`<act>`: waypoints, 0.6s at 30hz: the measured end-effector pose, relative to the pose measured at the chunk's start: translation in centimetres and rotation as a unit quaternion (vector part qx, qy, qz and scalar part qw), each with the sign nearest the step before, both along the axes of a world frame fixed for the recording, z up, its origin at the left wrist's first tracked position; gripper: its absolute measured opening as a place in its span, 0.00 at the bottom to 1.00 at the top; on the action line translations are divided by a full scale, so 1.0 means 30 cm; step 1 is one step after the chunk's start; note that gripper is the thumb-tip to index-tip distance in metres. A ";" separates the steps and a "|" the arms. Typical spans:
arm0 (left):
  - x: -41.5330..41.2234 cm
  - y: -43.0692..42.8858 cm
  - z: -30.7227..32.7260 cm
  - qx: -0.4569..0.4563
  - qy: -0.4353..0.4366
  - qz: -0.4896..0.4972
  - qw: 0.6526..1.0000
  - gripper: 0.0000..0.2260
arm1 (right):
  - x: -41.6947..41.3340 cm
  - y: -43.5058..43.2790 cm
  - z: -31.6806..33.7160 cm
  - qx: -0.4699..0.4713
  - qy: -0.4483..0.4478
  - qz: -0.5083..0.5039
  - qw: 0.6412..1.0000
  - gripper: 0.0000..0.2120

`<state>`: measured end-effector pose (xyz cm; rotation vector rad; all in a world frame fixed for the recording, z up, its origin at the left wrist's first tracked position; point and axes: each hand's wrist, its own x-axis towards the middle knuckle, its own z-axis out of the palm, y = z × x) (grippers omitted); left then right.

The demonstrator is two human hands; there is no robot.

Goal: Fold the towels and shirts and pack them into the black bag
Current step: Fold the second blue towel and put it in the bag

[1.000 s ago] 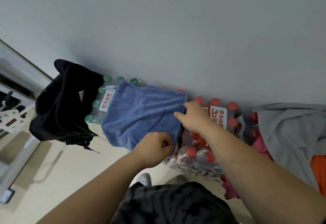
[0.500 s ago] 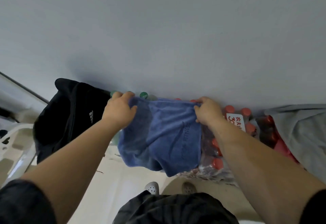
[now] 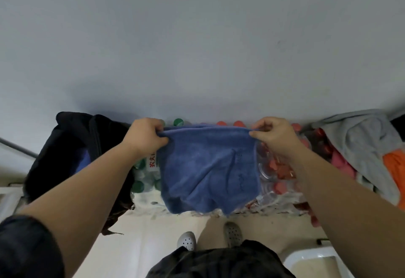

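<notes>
1. Blue terry towel (image 3: pixel 208 172), head view: it hangs doubled from its top edge, in front of the shrink-wrapped packs of green-capped bottles (image 3: pixel 142 181) and red-capped bottles (image 3: pixel 278 174), above the pale floor (image 3: pixel 135 245).
2. The left hand (image 3: pixel 145 134) and right hand (image 3: pixel 274 134) each pinch one top corner. The fingers (image 3: pixel 157 127) curl over the hem against the thumb, and the edge is taut between them.
3. To fold well, bring the two corners together evenly so the hanging sides meet, then smooth the crease flat on the packs.
4. The lower hem looks uneven, perhaps from slipped layers, though the wide lens makes that hard to judge. Square it first.
5. The soft black fabric bag (image 3: pixel 72 146) sits just left of the towel, so packing needs only a short carry.
6. A crumpled grey shirt (image 3: pixel 359 144) and an orange garment (image 3: pixel 394 163) lie at the right, not yet folded.
</notes>
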<state>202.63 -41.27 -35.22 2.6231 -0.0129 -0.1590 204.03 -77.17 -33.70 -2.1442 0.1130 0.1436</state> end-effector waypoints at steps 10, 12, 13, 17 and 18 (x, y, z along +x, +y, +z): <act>-0.225 0.104 0.225 -0.096 -0.062 -0.073 0.991 0.06 | -0.198 -0.033 0.164 -0.013 -0.039 0.069 0.997 0.07; -0.258 0.116 0.246 -0.078 -0.081 -0.061 0.992 0.09 | -0.228 -0.053 0.202 -0.002 -0.037 0.063 0.997 0.06; -0.271 0.122 0.255 -0.070 -0.095 -0.058 0.991 0.09 | -0.241 -0.065 0.219 0.008 -0.034 0.060 0.998 0.07; -0.326 0.119 0.308 -0.057 -0.148 -0.091 0.983 0.08 | -0.284 -0.117 0.275 0.025 -0.015 0.077 0.997 0.08; -0.340 0.111 0.323 -0.053 -0.153 -0.102 0.982 0.06 | -0.293 -0.130 0.287 0.036 -0.008 0.087 0.996 0.08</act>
